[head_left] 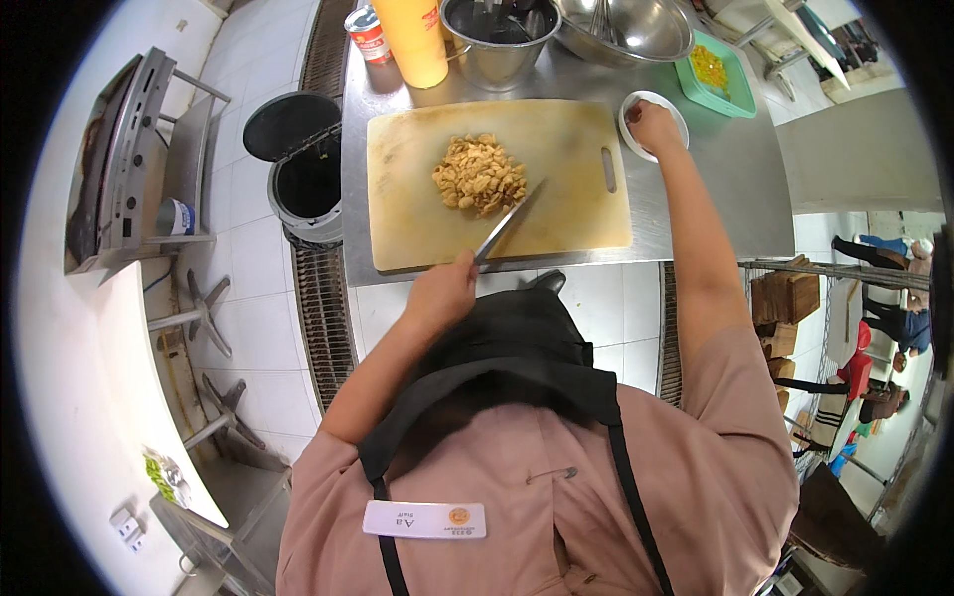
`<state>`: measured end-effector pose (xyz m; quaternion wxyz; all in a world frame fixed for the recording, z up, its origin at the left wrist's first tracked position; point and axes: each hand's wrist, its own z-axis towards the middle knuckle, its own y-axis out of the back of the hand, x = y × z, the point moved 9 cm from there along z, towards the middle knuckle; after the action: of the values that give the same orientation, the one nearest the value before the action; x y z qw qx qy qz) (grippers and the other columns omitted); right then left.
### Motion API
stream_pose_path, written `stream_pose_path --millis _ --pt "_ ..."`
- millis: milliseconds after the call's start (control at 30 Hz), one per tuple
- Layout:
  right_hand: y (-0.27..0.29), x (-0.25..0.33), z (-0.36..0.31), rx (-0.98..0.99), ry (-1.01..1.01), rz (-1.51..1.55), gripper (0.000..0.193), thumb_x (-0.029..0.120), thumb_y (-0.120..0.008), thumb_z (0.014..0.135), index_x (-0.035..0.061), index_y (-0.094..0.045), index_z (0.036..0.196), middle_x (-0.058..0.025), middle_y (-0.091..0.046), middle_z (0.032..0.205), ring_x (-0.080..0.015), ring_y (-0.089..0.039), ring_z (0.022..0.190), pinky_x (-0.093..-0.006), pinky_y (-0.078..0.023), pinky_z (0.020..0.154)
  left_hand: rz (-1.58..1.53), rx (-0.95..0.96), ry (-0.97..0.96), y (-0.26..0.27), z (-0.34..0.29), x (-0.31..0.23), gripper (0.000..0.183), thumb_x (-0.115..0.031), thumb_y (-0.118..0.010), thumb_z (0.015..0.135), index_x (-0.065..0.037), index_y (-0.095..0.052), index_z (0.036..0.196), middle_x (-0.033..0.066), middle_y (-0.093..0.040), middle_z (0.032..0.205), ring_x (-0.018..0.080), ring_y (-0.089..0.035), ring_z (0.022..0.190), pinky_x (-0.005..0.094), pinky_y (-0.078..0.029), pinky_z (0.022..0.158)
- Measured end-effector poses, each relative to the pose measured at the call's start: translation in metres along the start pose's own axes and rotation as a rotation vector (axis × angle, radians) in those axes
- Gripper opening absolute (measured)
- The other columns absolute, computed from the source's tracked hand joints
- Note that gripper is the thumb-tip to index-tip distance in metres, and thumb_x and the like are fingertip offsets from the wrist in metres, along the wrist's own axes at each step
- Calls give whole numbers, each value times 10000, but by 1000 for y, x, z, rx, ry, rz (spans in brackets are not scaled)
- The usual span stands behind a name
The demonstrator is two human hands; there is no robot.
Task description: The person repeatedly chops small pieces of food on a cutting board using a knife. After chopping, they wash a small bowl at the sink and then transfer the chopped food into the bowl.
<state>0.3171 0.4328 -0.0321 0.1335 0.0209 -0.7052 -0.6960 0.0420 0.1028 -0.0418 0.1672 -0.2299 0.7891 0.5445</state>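
Knife in the left hand at the cutting board, right hand in a white bowl

At the near edge of the cutting board [407, 169], the left hand [444, 293] has its fingers wrapped around the handle of a knife [510, 223]. The blade slants over the board, pointing away and to the right. Just beside it, around the board's middle, lies a loose heap of chopped light-brown pieces [480, 174]. Off the board's far right corner, the right hand [656, 129] reaches into a white bowl [679, 112], fingers bunched; whether they grip anything, I cannot tell. Past the board's far edge on the steel bench [730, 189] stand, left to right, a red-and-white can [369, 38], a yellow container [412, 45], a metal pot [497, 65] and a wide metal bowl [668, 42]. Beyond the board's far right corner sits a green tub [740, 99] of yellow pieces [710, 72]
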Motion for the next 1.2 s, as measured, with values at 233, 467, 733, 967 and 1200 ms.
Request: stream_pose_path --millis 233,467,733,967,1200 --pt "-13 -14 12 70 -40 -125 239 165 -630 776 45 -660 981 -193 -678 983 -362 -643 931 -442 -505 831 -46 -15 31 48 3 13 200 -239 -494 930 -40 -513 928 231 -629 794 445 -596 764 533 -450 687" --pt "49 47 -54 -260 -15 623 232 208 -660 836 44 -645 1000 -76 -667 830 -137 -616 759 -275 -482 703 -190 -46 -24 45 -6 16 214 -248 -463 942 -37 -485 965 246 -630 806 455 -599 769 546 -445 690" --pt "-34 138 -181 -93 -46 955 181 156 -649 849 44 -671 989 -96 -670 860 -148 -632 768 -274 -499 703 -11 58 -47 4 -20 -3 206 -214 -431 935 -26 -422 1018 266 -617 711 461 -598 663 585 -440 629" --pt "-33 138 -196 -113 -149 895 190 168 -690 846 17 -694 959 -100 -668 892 -156 -654 761 -259 -515 698 63 -53 -139 17 -28 -9 161 -181 -412 949 -28 -431 996 226 -607 634 433 -604 603 552 -451 544" --pt "-26 140 -199 -259 1 862 136 114 -696 841 17 -696 936 -97 -671 901 -168 -652 738 -272 -523 690 121 -28 -144 13 -31 -5 130 -134 -420 916 -12 -430 961 220 -612 635 426 -614 607 545 -464 550"
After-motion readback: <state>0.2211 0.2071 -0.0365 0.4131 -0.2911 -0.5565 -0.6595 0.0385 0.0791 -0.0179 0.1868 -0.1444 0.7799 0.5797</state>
